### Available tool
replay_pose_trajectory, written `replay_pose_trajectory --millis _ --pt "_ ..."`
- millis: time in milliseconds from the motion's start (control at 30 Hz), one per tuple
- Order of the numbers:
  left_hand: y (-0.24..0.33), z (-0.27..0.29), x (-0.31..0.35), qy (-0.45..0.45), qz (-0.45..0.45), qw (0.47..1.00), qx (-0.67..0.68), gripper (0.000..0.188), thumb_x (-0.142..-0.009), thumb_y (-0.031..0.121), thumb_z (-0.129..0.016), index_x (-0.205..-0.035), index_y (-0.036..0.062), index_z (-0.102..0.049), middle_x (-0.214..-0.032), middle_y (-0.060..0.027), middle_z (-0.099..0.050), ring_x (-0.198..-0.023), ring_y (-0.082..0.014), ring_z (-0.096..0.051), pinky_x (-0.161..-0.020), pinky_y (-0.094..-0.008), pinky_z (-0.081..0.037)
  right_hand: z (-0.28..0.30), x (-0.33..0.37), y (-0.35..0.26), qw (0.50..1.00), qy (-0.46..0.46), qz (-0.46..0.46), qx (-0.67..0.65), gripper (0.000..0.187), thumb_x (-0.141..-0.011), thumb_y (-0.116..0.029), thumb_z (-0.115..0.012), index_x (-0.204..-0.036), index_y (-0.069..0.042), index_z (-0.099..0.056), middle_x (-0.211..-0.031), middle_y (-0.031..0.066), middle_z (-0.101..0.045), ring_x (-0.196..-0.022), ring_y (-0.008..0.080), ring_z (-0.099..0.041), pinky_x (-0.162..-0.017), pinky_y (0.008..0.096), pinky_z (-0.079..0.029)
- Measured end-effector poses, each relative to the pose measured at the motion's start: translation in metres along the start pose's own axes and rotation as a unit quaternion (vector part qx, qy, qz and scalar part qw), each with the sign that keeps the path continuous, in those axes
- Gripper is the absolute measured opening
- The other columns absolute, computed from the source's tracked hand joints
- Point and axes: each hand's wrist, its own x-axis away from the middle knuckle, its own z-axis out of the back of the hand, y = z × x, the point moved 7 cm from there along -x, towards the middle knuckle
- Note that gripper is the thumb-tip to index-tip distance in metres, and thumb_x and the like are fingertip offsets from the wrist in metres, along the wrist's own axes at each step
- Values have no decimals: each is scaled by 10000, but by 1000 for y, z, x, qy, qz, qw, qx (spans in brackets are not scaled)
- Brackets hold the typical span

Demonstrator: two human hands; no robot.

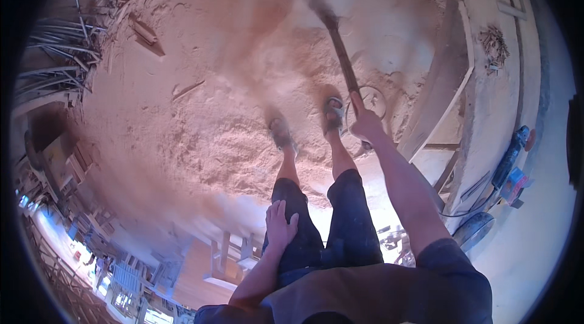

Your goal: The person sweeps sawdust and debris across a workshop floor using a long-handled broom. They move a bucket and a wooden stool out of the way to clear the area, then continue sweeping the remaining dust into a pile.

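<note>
Right hand (367, 124) clenched round long wooden handle (342, 56), tool's head blurred beyond; left hand (279, 225) spread flat on thigh, holding nothing.

Woodworking shop: sawdust floor (201, 135), workbench (486, 80)

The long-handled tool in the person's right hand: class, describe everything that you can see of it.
The long-handled tool has a thin, dark, straight shaft that looks like wood. It slants from the right hand, which grips its near end, up and away over the sawdust-covered floor. Its far end is blurred, so the head's shape cannot be told. Only the right hand touches it; the left hand rests on the thigh.
</note>
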Motion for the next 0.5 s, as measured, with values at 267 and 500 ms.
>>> replay_pose_trajectory --millis 267,500 --pt "-33 11 3 -13 -37 999 3 614 -851 267 -701 -1355 -28 -510 -1370 -293 -501 -1260 -467 -471 -1089 -540 -369 -125 118 -33 992 -67 19 -105 937 -739 -44 -594 -1586 -228 -237 -1189 306 -618 -1094 434 -628 -926 482 -497" --pt "-46 24 -11 -58 -65 995 -51 647 -855 253 -688 -1386 -44 -470 -1375 -286 -479 -1294 -451 -430 -1106 -529 -336 -135 113 137 879 168 -172 -411 1021 -720 42 -625 -1605 -234 -197 -1008 207 -682 -576 259 -633 -502 372 -523"
